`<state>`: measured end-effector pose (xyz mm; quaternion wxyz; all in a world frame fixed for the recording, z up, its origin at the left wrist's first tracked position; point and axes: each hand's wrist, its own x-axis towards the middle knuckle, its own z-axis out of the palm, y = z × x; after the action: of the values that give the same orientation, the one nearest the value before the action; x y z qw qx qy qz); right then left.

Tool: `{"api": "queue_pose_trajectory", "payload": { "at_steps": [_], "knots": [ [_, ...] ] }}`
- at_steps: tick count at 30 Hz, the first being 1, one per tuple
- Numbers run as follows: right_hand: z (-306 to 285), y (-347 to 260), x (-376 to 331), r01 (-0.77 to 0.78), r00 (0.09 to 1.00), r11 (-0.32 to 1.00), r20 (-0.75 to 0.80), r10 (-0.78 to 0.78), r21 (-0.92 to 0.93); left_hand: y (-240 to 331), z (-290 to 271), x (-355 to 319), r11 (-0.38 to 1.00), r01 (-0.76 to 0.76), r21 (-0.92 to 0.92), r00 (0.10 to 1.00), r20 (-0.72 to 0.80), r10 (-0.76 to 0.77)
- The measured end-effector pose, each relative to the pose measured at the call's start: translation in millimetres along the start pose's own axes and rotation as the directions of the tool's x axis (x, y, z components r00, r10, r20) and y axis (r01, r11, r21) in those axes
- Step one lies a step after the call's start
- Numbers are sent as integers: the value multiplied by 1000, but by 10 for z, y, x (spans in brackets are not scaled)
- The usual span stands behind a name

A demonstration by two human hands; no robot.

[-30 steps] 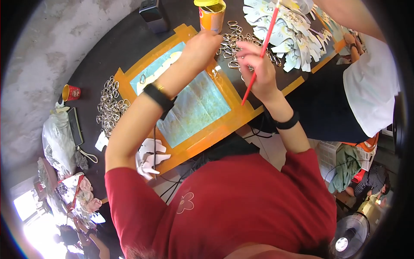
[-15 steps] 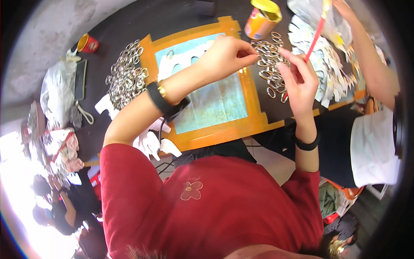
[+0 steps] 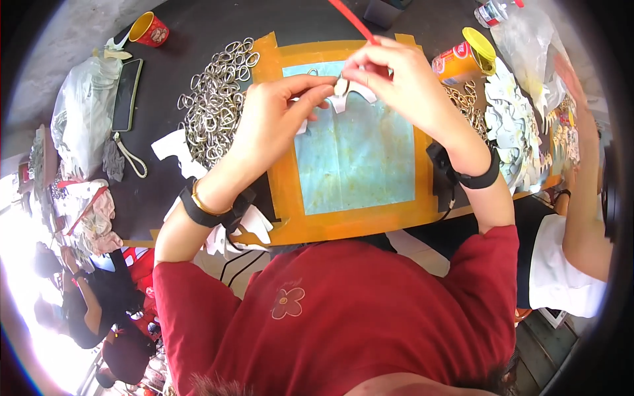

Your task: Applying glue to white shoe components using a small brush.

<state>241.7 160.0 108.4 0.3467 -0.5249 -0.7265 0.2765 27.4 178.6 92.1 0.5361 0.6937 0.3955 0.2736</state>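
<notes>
Both my hands meet over the upper part of a pale blue sheet [image 3: 356, 158]. My left hand [image 3: 277, 119] is closed, its thumb and forefinger pinching at a white tab [image 3: 341, 86]. A scalloped white piece [image 3: 339, 104] shows just below the fingertips, partly covered by both hands. My right hand [image 3: 403, 79] is closed too, with a thin red stick [image 3: 354, 22] held in it and its fingertips at the same tab. A small dark curve, perhaps a metal ring, shows between the fingertips. Another metal ring [image 3: 312, 71] lies on the sheet.
Orange tape [image 3: 350, 228] frames the sheet. Metal rings [image 3: 218, 105] are heaped at left, more [image 3: 465, 102] at right beside white cut pieces [image 3: 512, 138]. An orange can [image 3: 459, 63], a red cup [image 3: 149, 30], a phone [image 3: 128, 96] and another person's arm [image 3: 584, 178] surround them.
My left hand has drawn back from the right-hand rings to the sheet. My right hand has moved left with the red stick, and the two now meet at the white piece.
</notes>
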Motion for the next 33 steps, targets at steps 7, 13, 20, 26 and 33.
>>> {"api": "queue_pose_trajectory", "payload": {
  "at_steps": [7, 13, 20, 26, 33],
  "knots": [
    [150, 388, 259, -48, 990, 972, 118, 77, -231, -435, 150, -25, 683, -462, 566, 882, 211, 422],
    [259, 532, 281, -40, 974, 959, 201, 100, -280, -516, 307, 4, 570, -406, 714, 914, 305, 268],
    [305, 690, 268, -17, 981, 964, 182, 68, -266, -523, 298, 12, 526, -424, 738, 899, 273, 341],
    [318, 667, 280, -65, 979, 959, 170, 115, -275, -523, 299, 15, 472, -440, 764, 889, 299, 345],
    [336, 703, 282, -55, 983, 960, 153, 100, -275, -498, 285, 25, 454, -442, 774, 889, 310, 337]
  ]
}}
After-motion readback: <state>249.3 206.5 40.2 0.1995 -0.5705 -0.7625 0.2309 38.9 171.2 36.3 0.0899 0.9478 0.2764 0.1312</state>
